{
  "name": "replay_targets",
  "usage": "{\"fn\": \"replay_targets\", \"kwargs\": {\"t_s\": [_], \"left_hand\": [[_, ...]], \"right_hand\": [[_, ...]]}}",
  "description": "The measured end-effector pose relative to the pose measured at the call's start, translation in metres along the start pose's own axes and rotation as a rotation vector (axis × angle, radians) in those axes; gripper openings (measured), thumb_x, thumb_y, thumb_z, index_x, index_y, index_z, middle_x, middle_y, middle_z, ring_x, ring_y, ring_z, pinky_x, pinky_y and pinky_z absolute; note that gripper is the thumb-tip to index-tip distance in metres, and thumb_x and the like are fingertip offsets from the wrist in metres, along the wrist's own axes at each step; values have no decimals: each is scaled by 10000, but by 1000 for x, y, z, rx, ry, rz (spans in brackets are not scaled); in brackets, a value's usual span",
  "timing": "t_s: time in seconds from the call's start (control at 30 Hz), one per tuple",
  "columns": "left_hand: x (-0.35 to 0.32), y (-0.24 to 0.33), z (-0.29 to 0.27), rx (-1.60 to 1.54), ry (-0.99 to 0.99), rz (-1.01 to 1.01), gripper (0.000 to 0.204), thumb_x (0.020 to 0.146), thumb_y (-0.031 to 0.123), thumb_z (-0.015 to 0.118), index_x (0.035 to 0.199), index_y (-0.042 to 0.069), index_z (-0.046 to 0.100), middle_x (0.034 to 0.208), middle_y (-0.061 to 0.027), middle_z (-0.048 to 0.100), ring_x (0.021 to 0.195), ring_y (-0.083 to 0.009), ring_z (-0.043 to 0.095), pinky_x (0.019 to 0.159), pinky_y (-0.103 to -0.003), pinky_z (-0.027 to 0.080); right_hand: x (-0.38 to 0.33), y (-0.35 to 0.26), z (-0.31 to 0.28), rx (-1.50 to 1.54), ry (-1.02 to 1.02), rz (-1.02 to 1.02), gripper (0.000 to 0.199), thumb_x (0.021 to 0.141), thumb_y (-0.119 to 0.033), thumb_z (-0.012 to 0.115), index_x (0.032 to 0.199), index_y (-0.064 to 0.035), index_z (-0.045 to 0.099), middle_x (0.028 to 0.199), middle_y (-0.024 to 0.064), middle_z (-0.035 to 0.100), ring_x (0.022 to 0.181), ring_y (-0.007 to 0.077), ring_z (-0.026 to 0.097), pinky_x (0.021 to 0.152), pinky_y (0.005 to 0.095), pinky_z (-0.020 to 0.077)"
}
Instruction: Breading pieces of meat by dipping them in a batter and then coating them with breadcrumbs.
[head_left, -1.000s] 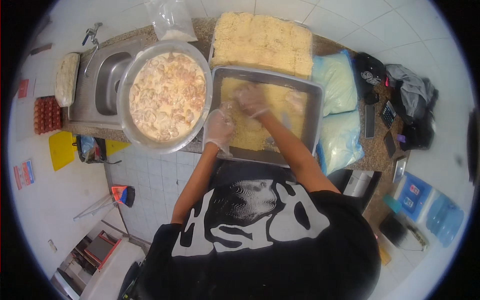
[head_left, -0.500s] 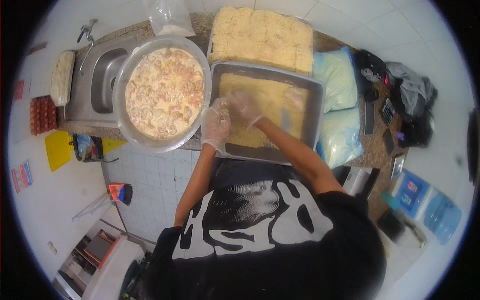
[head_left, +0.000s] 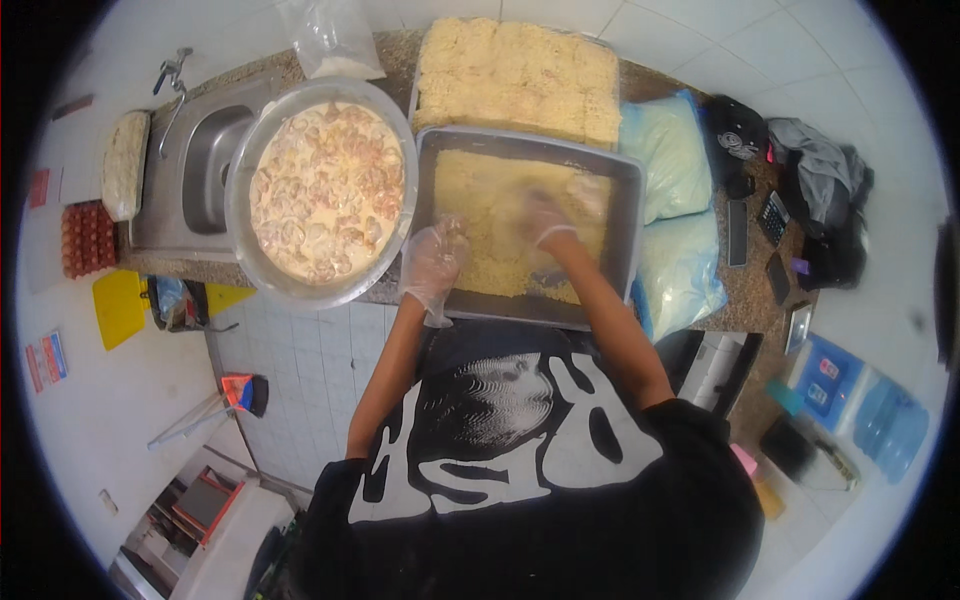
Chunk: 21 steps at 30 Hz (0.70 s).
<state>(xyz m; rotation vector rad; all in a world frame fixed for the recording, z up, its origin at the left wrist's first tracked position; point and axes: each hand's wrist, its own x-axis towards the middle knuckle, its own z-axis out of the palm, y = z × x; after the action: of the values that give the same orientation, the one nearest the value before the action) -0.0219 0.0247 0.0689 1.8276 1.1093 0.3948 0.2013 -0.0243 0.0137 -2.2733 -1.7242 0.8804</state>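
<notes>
A grey rectangular tub [head_left: 628, 240] holds a layer of pale yellow crumbs [head_left: 490, 185]. Over its left edge is my left hand [head_left: 432, 262] in a clear plastic glove, fingers curled in and caked with crumbs; whatever may be inside them is hidden. My right hand [head_left: 548, 218], also gloved, is low over the middle of the crumbs, its fingers smeared by motion. A pale piece [head_left: 590, 188] lies at the tub's right side, partly in the crumbs. Left of the tub stands a large round metal bowl [head_left: 240, 200] of raw meat pieces [head_left: 330, 190] in creamy batter.
Behind the tub sits a tray of crumb-coated pieces [head_left: 520, 80]. Bags of pale crumbs [head_left: 668, 160] lean at its right. A sink [head_left: 212, 170], an egg stack [head_left: 88, 240] and a clear bag [head_left: 335, 40] are to the left and back; a calculator [head_left: 773, 220] lies far right.
My right hand has moved away from my left hand, rightward over the crumbs. My left hand stays near the tub's left edge, fingers still curled.
</notes>
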Motion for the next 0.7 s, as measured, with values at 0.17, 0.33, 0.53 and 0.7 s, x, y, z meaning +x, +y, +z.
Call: {"fn": "replay_targets", "kwargs": {"t_s": [0.17, 0.33, 0.53, 0.7], "left_hand": [[10, 24, 0, -103, -50, 0, 272, 866, 220, 626, 1066, 35, 622, 870, -97, 661, 790, -183, 613, 739, -313, 470], [24, 11, -2, -66, -18, 31, 292, 876, 245, 624, 1083, 39, 616, 847, -71, 654, 778, -158, 593, 729, -308, 468], [36, 12, -2, -28, 12, 102, 327, 872, 252, 617, 1113, 32, 595, 876, -106, 655, 795, -174, 609, 742, -314, 476], [87, -12, 20, 496, 108, 281, 335, 823, 207, 607, 1123, 57, 599, 1086, -202, 616, 960, -339, 608, 849, -405, 474]], "right_hand": [[-12, 3, 9, 104, 193, -65, 351, 787, -252, 627, 1044, -14, 608, 1034, 200, 620, 977, 350, 590, 874, 409, 453], [-49, -18, -9, 680, 483, -363, 344, 777, -214, 632, 1080, -55, 601, 1046, 183, 618, 994, 340, 581, 839, 413, 480], [-98, -41, -40, 61, -10, -199, 337, 902, -259, 454, 1127, -50, 593, 1090, 184, 608, 1017, 328, 573, 897, 415, 458], [-18, 15, -34, -246, -36, 47, 361, 913, -217, 418, 1172, -18, 572, 1151, 233, 584, 1106, 358, 548, 985, 412, 423]]}}
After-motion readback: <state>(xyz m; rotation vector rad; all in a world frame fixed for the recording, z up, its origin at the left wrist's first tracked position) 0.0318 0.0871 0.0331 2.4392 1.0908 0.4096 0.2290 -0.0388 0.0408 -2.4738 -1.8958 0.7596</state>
